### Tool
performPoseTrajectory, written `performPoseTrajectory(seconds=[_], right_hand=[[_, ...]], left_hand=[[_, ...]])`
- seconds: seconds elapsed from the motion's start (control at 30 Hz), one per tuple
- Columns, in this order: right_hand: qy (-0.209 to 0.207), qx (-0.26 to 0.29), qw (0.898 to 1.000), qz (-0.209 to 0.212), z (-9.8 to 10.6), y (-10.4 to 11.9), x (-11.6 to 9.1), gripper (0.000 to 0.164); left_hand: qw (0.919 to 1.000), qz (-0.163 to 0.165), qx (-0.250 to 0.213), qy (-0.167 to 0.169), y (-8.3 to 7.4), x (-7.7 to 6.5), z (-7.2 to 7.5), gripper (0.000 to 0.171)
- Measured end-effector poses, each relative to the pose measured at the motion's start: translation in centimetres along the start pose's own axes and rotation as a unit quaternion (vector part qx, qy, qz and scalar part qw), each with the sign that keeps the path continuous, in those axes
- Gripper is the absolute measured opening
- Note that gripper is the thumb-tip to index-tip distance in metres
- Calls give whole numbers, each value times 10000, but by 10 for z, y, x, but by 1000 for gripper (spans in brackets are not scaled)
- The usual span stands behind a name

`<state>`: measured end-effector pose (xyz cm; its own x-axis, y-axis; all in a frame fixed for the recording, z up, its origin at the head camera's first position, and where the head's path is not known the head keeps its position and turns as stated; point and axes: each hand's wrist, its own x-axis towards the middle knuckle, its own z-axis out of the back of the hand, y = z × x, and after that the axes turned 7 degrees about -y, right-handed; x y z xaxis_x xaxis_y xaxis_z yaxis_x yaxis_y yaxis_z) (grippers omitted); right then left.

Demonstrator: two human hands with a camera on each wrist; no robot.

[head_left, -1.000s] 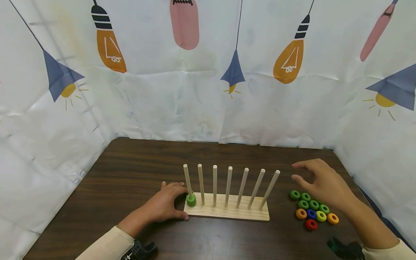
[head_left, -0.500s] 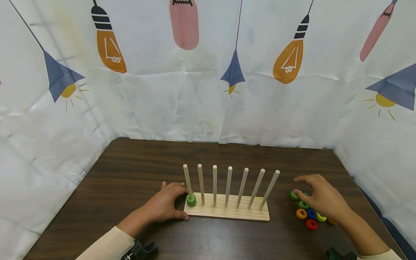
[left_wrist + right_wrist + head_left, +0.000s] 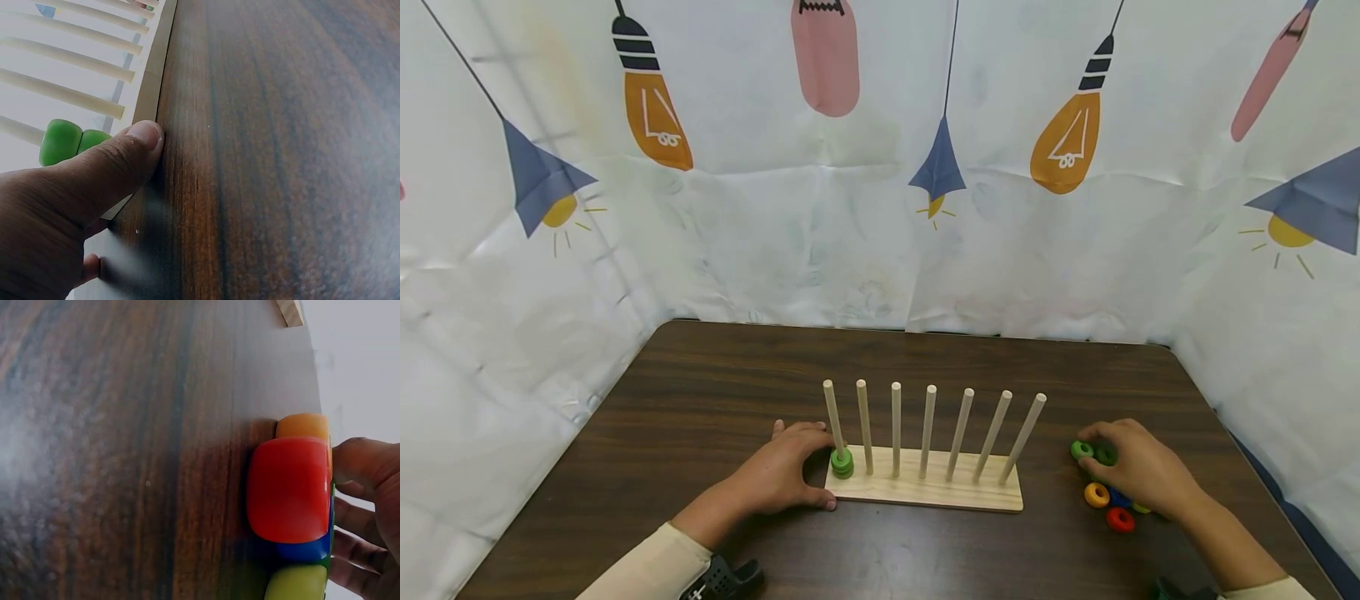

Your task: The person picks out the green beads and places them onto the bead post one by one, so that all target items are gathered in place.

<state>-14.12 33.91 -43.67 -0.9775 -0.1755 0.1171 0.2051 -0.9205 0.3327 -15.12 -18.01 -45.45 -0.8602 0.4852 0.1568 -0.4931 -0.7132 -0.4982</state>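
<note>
A wooden peg board (image 3: 925, 487) with several upright pegs stands on the table. Two green rings (image 3: 842, 463) are stacked on its leftmost peg. My left hand (image 3: 782, 471) grips the board's left end; its thumb (image 3: 134, 147) lies along the front edge in the left wrist view. My right hand (image 3: 1138, 467) is over the group of loose rings at the right. Its thumb and index finger are apart on either side of a loose green ring (image 3: 1082, 450); whether they touch it I cannot tell. Another green ring (image 3: 1105, 454) shows between them; further rings are hidden beneath the hand.
In front of the right hand lie an orange ring (image 3: 1097, 495), a red ring (image 3: 1121, 521) and a partly covered blue ring (image 3: 1118, 497). A yellow ring (image 3: 297, 584) shows in the right wrist view. The dark wooden table (image 3: 737, 358) meets a printed white cloth (image 3: 820, 242) behind.
My right hand has come down and slightly toward me, from above and behind the loose rings to among the green ones, covering several. The left hand and peg board have stayed put.
</note>
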Motion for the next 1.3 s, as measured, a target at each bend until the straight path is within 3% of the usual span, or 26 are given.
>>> performPoseTrajectory(seconds=[0.5,0.73,1.03,1.3], right_hand=[[-13,63,9999,81,1,8,5,31],[-299,402,9979,406,17,30,5,29],[-902,128,9910,976,47,59,3,31],[-1520,26,9752,1607,71,79,0,35]], left_hand=[[10000,32,15,11,-1,1,1,66],[10000,75,34,48,0,1,1,67],[10000,45,42,42,0,2,2,66],[10000,22,-16,48,0,1,1,67]])
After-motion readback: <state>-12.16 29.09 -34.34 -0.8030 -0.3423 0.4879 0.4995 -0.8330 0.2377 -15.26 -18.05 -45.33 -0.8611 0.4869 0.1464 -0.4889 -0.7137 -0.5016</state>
